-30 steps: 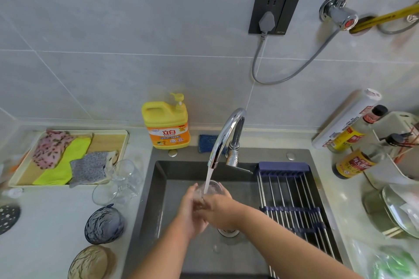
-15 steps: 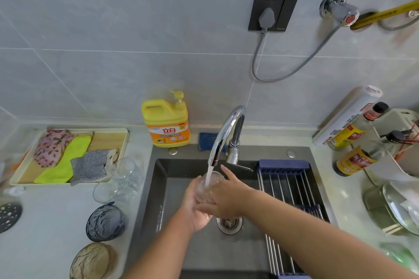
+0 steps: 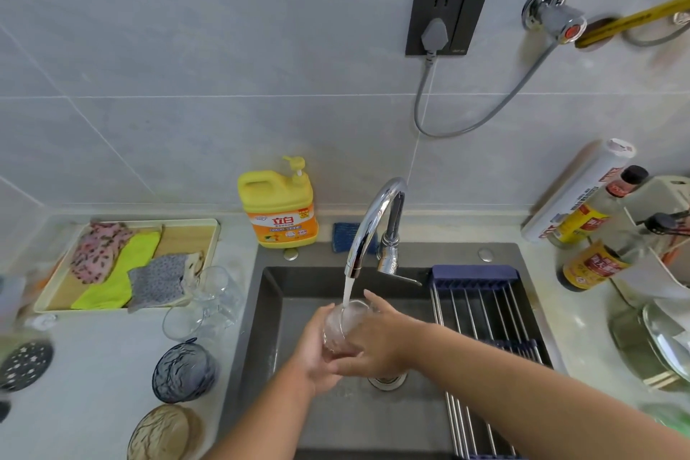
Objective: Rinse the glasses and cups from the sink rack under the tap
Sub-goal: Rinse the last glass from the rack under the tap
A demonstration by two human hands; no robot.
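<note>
A clear glass (image 3: pixel 345 325) is held upright over the dark sink (image 3: pixel 269 310), right under the chrome tap (image 3: pixel 373 220). Water runs from the spout into its mouth. My left hand (image 3: pixel 313 351) grips the glass from the left and below. My right hand (image 3: pixel 381 340) wraps around it from the right, fingers curled over its side. The metal roll-up sink rack (image 3: pixel 481 314) lies across the right part of the sink, and no cups show on it. Two clear glasses (image 3: pixel 209 302) lie on the counter left of the sink.
A blue textured glass bowl (image 3: pixel 183 372) and a brown one (image 3: pixel 164 433) stand on the left counter. Behind them is a tray (image 3: pixel 209 226) with cloths. A yellow detergent bottle (image 3: pixel 278 205) stands behind the sink. Sauce bottles (image 3: pixel 593 261) and dishes (image 3: pixel 668 344) crowd the right counter.
Both hands have kept the glass under the running water, shifting it slightly. The view itself has moved a little.
</note>
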